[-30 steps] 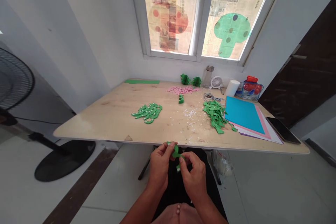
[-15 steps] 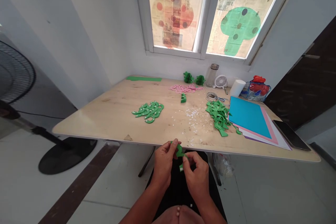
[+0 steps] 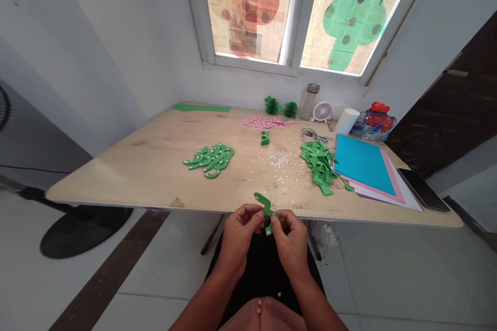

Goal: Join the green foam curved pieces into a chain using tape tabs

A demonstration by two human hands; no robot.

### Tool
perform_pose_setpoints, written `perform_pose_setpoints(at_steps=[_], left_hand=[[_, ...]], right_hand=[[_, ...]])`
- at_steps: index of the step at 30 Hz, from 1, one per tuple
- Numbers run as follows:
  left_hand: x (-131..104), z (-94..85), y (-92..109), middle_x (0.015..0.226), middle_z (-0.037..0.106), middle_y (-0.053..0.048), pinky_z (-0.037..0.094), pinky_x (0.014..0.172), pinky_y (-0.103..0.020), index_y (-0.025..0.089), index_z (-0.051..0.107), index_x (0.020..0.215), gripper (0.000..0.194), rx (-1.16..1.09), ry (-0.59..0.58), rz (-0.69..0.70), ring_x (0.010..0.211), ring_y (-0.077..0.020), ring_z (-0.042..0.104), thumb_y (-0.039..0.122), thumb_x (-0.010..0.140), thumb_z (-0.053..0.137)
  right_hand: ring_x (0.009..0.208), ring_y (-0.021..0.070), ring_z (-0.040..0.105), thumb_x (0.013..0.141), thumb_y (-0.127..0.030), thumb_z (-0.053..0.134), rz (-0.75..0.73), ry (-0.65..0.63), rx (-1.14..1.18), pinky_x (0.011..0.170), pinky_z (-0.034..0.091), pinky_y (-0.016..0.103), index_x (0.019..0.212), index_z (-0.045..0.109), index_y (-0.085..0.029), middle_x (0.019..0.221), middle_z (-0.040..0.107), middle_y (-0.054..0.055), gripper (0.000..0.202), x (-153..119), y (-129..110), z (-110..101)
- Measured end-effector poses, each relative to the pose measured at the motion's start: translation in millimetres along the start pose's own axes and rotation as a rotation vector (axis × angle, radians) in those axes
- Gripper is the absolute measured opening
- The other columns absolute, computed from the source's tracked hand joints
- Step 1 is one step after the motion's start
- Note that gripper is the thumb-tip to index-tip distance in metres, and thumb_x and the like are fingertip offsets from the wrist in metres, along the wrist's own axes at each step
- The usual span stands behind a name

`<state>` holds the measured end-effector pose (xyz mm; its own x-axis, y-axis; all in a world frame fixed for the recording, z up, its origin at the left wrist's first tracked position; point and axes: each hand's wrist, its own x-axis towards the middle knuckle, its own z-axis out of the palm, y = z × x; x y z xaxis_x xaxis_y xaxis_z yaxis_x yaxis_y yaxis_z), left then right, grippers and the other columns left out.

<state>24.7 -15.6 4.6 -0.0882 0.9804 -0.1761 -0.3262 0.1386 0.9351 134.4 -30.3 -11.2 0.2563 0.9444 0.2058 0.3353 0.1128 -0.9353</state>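
Observation:
Just over the table's front edge, both hands are at a green curved foam or paper cut-out (image 3: 263,199) shaped like a 3, with white tabs on it. My right hand (image 3: 290,240) pinches its middle and lower part between thumb and fingers. My left hand (image 3: 240,232) is closed, thumb against finger, at the cut-out's middle; the fingertips partly hide what they pinch. A pile of similar green cut-outs with white tabs (image 3: 210,159) lies to the left on the table. Small white paper bits (image 3: 278,160) are scattered ahead of the hands.
Green scraps (image 3: 319,165) lie to the right beside blue, pink and white sheets (image 3: 363,165) and a phone (image 3: 423,189). Pink cut-outs (image 3: 267,123), a green piece (image 3: 265,137), a glass bottle (image 3: 309,102), a small fan (image 3: 322,111) and a white roll (image 3: 347,121) stand farther back.
My left hand has shifted its grip from the cut-out's upper part down to its middle, so the upper curve now shows. The view has tilted down slightly.

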Motion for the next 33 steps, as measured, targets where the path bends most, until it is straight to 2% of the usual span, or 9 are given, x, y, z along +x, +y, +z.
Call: perform_pose_setpoints(at_steps=[3,6,10,14,20,27,29,33], left_hand=[[5,-0.4,2,0.062,0.060,0.001,0.041,0.051,-0.021,0.014,0.066,0.083,0.024,-0.056,-0.048,-0.066,0.056,-0.0098,0.051,0.027,0.064,0.072],[11,-1.5,4,0.058,0.057,0.002,0.041,0.051,-0.021,0.014,0.065,0.075,0.019,-0.079,-0.057,-0.086,0.054,-0.0092,0.050,0.027,0.064,0.073],[18,-0.3,3,0.059,0.058,0.001,0.041,0.052,-0.020,0.014,0.064,0.069,0.015,-0.057,-0.012,-0.037,0.055,-0.0091,0.051,0.025,0.064,0.073],[21,4.0,2,0.058,0.059,0.002,0.041,0.051,-0.020,0.014,0.062,0.066,0.015,-0.055,0.048,0.001,0.054,-0.0095,0.053,0.024,0.062,0.073],[21,6.0,3,0.059,0.061,0.002,0.042,0.053,-0.022,0.014,0.061,0.069,0.020,-0.095,0.050,-0.022,0.053,-0.0099,0.054,0.024,0.058,0.075],[27,6.2,0,0.053,0.054,0.004,0.038,0.049,-0.021,0.015,0.058,0.064,0.020,-0.069,0.133,0.040,0.048,-0.0085,0.048,0.025,0.057,0.074],[29,5.6,0,0.053,0.055,0.004,0.038,0.050,-0.021,0.015,0.058,0.064,0.020,-0.073,0.155,0.047,0.048,-0.0080,0.047,0.024,0.056,0.074],[32,4.3,2,0.056,0.057,0.003,0.039,0.050,-0.021,0.015,0.059,0.067,0.021,-0.092,0.168,0.032,0.050,-0.0084,0.050,0.024,0.056,0.075]], right_hand=[[0.055,0.0145,0.059,0.079,-0.026,0.055,-0.015,-0.008,0.018,0.054,0.045,0.023,0.076,0.065,-0.016,0.063,0.067,0.002,0.014,5,-3,0],[0.056,0.0141,0.059,0.078,-0.026,0.055,-0.006,-0.030,0.050,0.055,0.046,0.023,0.077,0.064,-0.016,0.064,0.067,0.002,0.013,10,-4,0],[0.059,0.0141,0.061,0.079,-0.024,0.054,-0.022,-0.049,0.053,0.057,0.047,0.023,0.079,0.064,-0.016,0.067,0.068,0.002,0.012,15,-3,0],[0.063,0.0151,0.061,0.080,-0.023,0.054,-0.107,-0.012,-0.085,0.061,0.048,0.025,0.079,0.064,-0.017,0.070,0.068,0.003,0.012,16,1,2],[0.065,0.0161,0.060,0.082,-0.023,0.052,-0.232,0.016,-0.260,0.064,0.046,0.027,0.080,0.063,-0.018,0.073,0.067,0.004,0.013,17,3,7],[0.069,0.0199,0.057,0.088,-0.021,0.045,-0.469,0.024,-0.536,0.067,0.041,0.032,0.080,0.064,-0.017,0.071,0.065,0.008,0.021,16,-2,12],[0.072,0.0203,0.059,0.088,-0.022,0.046,-0.443,-0.002,-0.502,0.068,0.042,0.032,0.086,0.064,-0.016,0.074,0.066,0.009,0.019,16,-2,12],[0.073,0.0173,0.061,0.085,-0.022,0.050,-0.253,-0.054,-0.246,0.067,0.047,0.028,0.098,0.062,-0.017,0.082,0.069,0.006,0.019,18,0,12]])
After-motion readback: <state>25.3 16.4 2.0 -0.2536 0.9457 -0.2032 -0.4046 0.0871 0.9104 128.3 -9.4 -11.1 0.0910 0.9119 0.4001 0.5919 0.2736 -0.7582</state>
